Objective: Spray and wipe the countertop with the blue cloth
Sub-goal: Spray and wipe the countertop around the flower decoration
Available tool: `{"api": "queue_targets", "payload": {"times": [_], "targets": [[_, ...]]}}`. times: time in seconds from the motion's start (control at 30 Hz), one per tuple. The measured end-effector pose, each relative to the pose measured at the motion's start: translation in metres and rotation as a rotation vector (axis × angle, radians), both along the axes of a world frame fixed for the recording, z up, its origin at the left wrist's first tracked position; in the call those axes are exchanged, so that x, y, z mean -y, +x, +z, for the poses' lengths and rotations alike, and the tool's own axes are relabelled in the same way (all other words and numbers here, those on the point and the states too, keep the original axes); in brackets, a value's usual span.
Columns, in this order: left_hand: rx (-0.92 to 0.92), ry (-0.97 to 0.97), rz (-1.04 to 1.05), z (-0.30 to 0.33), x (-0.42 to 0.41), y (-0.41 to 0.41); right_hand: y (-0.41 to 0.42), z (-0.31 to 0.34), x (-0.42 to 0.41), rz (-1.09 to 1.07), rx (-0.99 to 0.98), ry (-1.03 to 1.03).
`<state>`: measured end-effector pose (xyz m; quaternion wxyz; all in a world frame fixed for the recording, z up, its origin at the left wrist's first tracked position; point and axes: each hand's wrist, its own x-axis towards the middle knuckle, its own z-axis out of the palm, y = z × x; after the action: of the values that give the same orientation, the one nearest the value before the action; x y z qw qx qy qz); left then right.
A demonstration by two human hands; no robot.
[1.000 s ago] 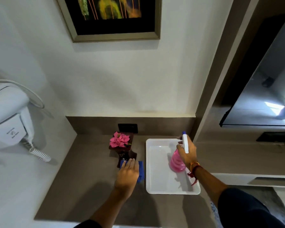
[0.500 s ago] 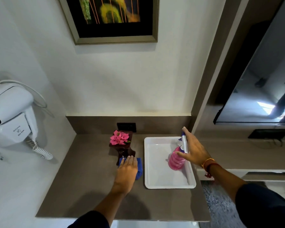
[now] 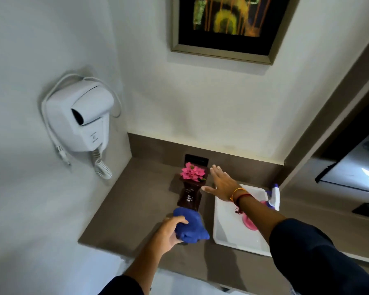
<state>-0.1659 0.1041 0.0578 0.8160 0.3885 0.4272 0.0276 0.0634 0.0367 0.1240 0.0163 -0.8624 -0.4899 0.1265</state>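
Note:
The brown countertop (image 3: 132, 209) runs along a white wall corner. My left hand (image 3: 168, 232) grips the bunched blue cloth (image 3: 190, 226), lifted just in front of a dark vase. My right hand (image 3: 221, 183) is open, fingers spread, hovering above the counter right beside the vase and its pink flower (image 3: 193, 172). The pink spray bottle (image 3: 272, 199) with a white and purple head stands in the white tray (image 3: 228, 231), partly hidden behind my right forearm.
The dark wooden vase (image 3: 189, 195) stands mid-counter in front of a black wall socket (image 3: 196, 160). A white wall-mounted hair dryer (image 3: 83, 120) with a coiled cord hangs at left. A framed picture (image 3: 228, 28) hangs above; a dark screen is at right.
My right hand let go of the spray bottle in the tray and moved left toward the vase. My left hand closed on the blue cloth and lifted it. The camera turned left.

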Motion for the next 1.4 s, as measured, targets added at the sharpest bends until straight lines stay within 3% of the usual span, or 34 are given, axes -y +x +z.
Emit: {"api": "queue_targets", "payload": {"times": [0.13, 0.3, 0.4, 0.47, 0.63, 0.73, 0.87, 1.1, 1.4], "targets": [[0.108, 0.007, 0.071, -0.005, -0.017, -0.016, -0.001, 0.005, -0.031, -0.024, 0.037, -0.11], [0.012, 0.068, 0.239, -0.017, -0.038, -0.017, -0.001, 0.006, -0.046, -0.024, -0.014, -0.213], [-0.139, 0.232, 0.396, -0.019, -0.04, 0.003, -0.001, 0.007, -0.049, -0.013, -0.007, -0.23], [-0.138, 0.352, 0.469, -0.015, -0.036, 0.022, 0.001, 0.007, -0.05, -0.006, -0.011, -0.246], [-0.078, 0.72, 0.443, -0.008, -0.015, 0.077, 0.004, 0.005, -0.056, -0.004, -0.011, -0.237], [-0.129, 0.824, 0.456, -0.011, 0.005, 0.111, 0.007, -0.001, -0.059, -0.014, -0.029, -0.232], [-0.372, 1.027, 0.307, -0.024, 0.032, 0.141, 0.012, -0.008, -0.061, -0.012, -0.059, -0.209], [-0.523, 1.296, 0.055, -0.08, 0.032, 0.143, 0.016, -0.008, -0.058, -0.021, -0.115, -0.165], [-0.479, 1.625, -0.318, -0.141, 0.026, 0.112, 0.017, -0.01, -0.059, 0.014, -0.104, -0.222]]}}
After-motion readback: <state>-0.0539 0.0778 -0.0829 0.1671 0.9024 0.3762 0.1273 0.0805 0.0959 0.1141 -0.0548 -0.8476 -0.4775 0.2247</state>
